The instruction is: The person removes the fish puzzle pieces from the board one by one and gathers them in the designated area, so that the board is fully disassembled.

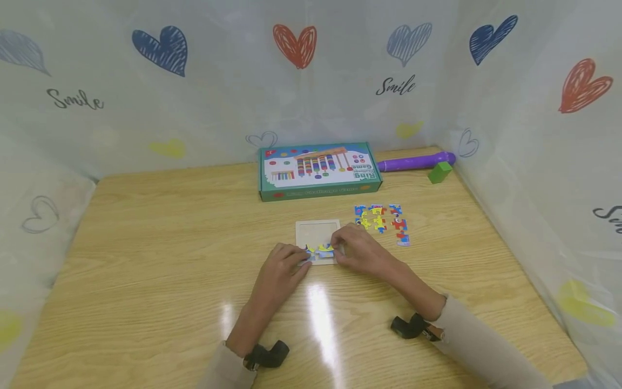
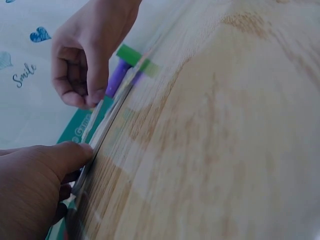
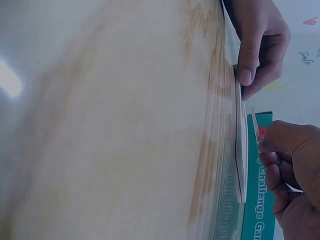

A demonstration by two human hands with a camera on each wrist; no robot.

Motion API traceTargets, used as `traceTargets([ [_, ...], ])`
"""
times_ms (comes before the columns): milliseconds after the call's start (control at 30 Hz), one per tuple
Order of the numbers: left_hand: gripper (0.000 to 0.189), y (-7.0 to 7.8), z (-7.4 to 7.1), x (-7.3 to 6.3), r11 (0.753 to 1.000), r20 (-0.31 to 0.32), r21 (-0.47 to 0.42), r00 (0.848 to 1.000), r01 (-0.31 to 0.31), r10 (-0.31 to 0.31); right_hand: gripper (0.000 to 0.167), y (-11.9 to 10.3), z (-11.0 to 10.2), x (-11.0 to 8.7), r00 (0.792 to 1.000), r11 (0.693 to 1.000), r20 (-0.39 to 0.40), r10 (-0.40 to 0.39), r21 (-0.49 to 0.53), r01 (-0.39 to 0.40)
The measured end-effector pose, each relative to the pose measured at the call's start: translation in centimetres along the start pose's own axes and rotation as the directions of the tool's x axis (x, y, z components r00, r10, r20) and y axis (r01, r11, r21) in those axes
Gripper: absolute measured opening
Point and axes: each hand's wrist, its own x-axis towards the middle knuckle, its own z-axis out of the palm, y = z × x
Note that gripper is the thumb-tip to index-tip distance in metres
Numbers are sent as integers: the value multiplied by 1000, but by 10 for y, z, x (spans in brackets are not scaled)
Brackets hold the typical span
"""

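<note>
A shallow light wooden puzzle tray (image 1: 318,233) lies flat on the table before me. At its near left corner my left hand (image 1: 278,270) grips the edge, thumb by the near rim and fingertips over a jigsaw piece (image 1: 309,249). My right hand (image 1: 360,249) pinches a blue and yellow jigsaw piece (image 1: 326,250) between thumb and forefinger. In the right wrist view this thin piece (image 3: 255,124) is tilted, a little above the tray (image 3: 241,165). The fingers partly cover the pieces and the tray's near corners.
Loose jigsaw pieces (image 1: 379,220) lie in rough columns right of the tray. Behind stands a green ring game box (image 1: 320,172). Beside it are a purple stick (image 1: 413,162) and a green block (image 1: 439,172). A printed plastic sheet (image 1: 218,97) encloses the table's back and sides.
</note>
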Motion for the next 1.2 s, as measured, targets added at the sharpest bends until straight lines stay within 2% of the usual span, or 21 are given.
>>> traceTargets([
  [267,14,-3,2,-1,1000,-14,-1,1000,-5,5,14,7,-5,-7,999,1000,-39,-22,-7,22],
  [567,13,-2,1,-1,1000,-8,-12,1000,-7,6,15,13,-16,-17,999,1000,-40,3,-23,-4],
  [800,13,-2,2,0,1000,-15,-30,1000,-9,9,14,20,-22,-27,997,1000,-72,12,-27,-14],
  [1200,14,-2,2,0,999,-31,-34,999,-25,23,17,31,-31,-37,992,999,-124,-13,-49,7],
])
